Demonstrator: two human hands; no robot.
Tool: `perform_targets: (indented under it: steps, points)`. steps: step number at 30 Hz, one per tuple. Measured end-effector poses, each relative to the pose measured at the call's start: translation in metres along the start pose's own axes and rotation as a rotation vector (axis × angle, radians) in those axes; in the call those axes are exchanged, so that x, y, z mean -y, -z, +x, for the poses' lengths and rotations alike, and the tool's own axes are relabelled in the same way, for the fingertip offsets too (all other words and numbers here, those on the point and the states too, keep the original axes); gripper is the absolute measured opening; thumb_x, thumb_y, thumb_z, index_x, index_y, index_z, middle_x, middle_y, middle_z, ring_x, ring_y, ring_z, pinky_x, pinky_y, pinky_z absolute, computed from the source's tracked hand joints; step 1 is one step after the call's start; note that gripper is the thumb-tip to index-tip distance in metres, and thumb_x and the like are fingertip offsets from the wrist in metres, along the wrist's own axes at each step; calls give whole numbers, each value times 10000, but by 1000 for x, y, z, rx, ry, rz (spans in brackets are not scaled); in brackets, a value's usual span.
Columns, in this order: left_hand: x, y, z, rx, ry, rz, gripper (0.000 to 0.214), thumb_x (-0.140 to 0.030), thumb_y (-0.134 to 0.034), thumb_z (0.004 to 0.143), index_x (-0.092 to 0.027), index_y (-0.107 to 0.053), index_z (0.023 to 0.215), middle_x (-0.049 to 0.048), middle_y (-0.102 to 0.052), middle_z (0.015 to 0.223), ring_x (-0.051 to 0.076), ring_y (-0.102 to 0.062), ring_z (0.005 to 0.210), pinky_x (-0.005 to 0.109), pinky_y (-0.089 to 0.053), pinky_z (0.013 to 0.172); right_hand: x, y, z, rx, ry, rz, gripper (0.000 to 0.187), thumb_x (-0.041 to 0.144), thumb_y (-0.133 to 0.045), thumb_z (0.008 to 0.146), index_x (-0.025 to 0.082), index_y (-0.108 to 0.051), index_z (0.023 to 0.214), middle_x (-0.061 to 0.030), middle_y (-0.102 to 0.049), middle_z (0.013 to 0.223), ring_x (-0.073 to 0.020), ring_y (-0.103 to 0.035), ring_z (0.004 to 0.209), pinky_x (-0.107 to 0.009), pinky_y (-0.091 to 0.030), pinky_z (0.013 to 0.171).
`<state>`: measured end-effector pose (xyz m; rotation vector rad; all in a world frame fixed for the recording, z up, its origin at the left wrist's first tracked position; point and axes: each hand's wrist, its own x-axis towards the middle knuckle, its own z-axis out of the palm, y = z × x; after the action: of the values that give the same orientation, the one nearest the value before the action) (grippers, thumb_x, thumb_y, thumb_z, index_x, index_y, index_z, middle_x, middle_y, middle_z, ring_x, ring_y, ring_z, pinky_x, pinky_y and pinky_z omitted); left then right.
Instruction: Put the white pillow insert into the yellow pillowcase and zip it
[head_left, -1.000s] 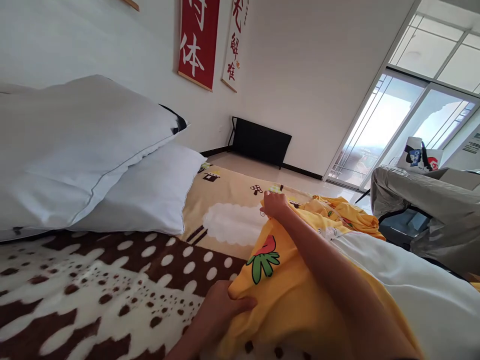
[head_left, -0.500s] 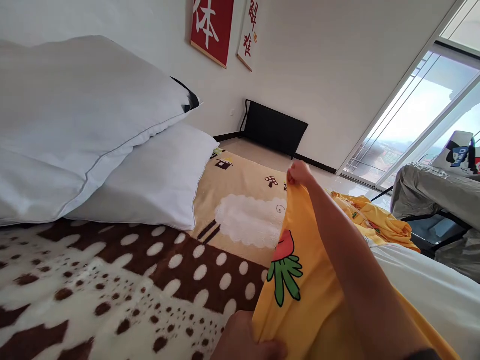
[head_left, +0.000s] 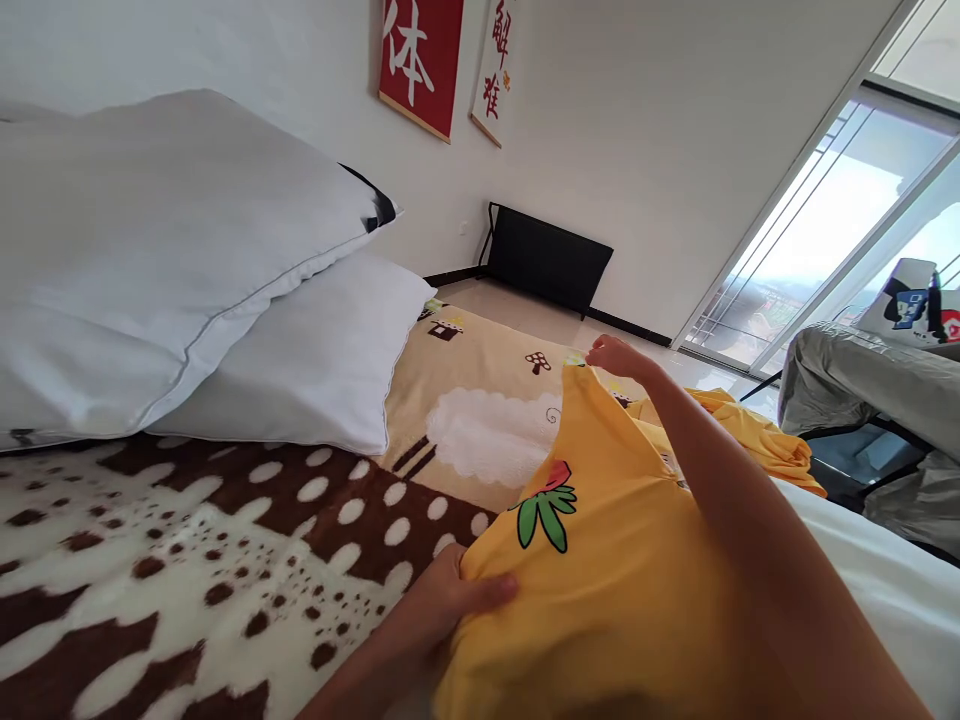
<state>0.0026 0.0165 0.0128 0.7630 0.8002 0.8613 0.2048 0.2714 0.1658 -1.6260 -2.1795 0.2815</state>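
A yellow bedding cloth (head_left: 600,560) with a carrot print is stretched between my two hands over the bed. My left hand (head_left: 457,595) grips its near edge, thumb on top and fingers hidden underneath. Farther off, my right hand (head_left: 611,354) is closed at the cloth's far corner, the forearm crossing above the fabric. Beneath the cloth lies a plush blanket (head_left: 360,510) in brown, cream and tan, with white dots and a sheep-like figure. More of the yellow fabric lies bunched (head_left: 765,435) beyond my right forearm.
Two white pillows (head_left: 187,230) are stacked on the left of the bed. A white surface (head_left: 870,570) lies at the right, near grey-covered furniture (head_left: 847,390). A black folded frame (head_left: 547,255) leans by the far wall, and glass doors (head_left: 832,220) stand at the right.
My left hand has moved up and forward with the near edge. My right hand has shifted slightly right and down, and the cloth now spreads wider and flatter.
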Motion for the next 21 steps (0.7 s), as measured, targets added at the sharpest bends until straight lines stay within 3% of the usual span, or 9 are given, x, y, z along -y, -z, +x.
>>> perform_targets:
  steps: [3, 6, 8, 9, 12, 14, 18, 21]
  points:
    - [-4, 4, 1, -59, -1, 113, 502, -503, -802, 501, -122, -681, 804, 102, -714, 843, 274, -664, 840, 322, -532, 739, 15, 18, -53, 108, 129, -75, 383, 278, -652, 758, 185, -573, 1122, -85, -675, 1077, -223, -608, 993, -353, -426, 908]
    - [-5, 9, 0, -283, -22, 341, 480, -529, -791, 501, -152, -627, 747, 55, -698, 791, 248, -651, 806, 265, -507, 627, 8, 30, -133, 200, 282, -290, 504, 418, -571, 819, 224, -476, 1274, -104, -596, 1226, -262, -557, 1101, -380, -407, 919]
    - [-5, 13, 0, -431, -38, 494, 488, -548, -785, 489, -161, -585, 708, 41, -675, 735, 252, -641, 780, 253, -479, 572, -9, 37, -190, 144, 204, -425, 528, 474, -501, 844, 218, -439, 1301, -125, -573, 1239, -292, -551, 1099, -400, -414, 882]
    - [-5, 14, 0, -448, -43, 551, 487, -564, -770, 503, -160, -577, 696, 44, -667, 718, 260, -639, 772, 256, -470, 561, -20, 41, -217, 101, 118, -474, 501, 494, -461, 856, 205, -461, 1265, -137, -578, 1216, -302, -559, 1075, -405, -419, 852]
    - [-4, 16, 1, -308, -125, 564, 462, -552, -737, 573, -155, -615, 776, 59, -688, 812, 273, -646, 816, 270, -492, 614, -54, 51, -287, 100, -181, -469, 407, 543, -344, 881, 217, -540, 1026, -94, -638, 993, -265, -608, 878, -366, -429, 717]
    - [-4, 13, 0, -180, -203, 450, 470, -510, -741, 599, -171, -634, 907, 60, -697, 940, 274, -649, 872, 287, -516, 684, -72, 54, -323, 159, -275, -364, 390, 554, -310, 885, 230, -528, 881, -47, -634, 842, -219, -599, 766, -331, -419, 670]
    - [-5, 0, -1, 46, -116, 225, 495, -499, -702, 679, -171, -629, 1043, 97, -675, 1089, 288, -645, 948, 352, -532, 796, -86, 52, -372, 144, -254, -197, 321, 527, -433, 834, 227, -494, 736, -27, -614, 797, -197, -572, 753, -302, -416, 681]
    - [-6, -12, 1, 88, -29, 318, 492, -486, -721, 673, -129, -651, 1004, 140, -676, 1081, 316, -645, 959, 375, -537, 802, -89, 49, -386, 114, -205, 1, 283, 490, -524, 791, 215, -530, 725, -28, -624, 820, -202, -564, 780, -303, -430, 701]
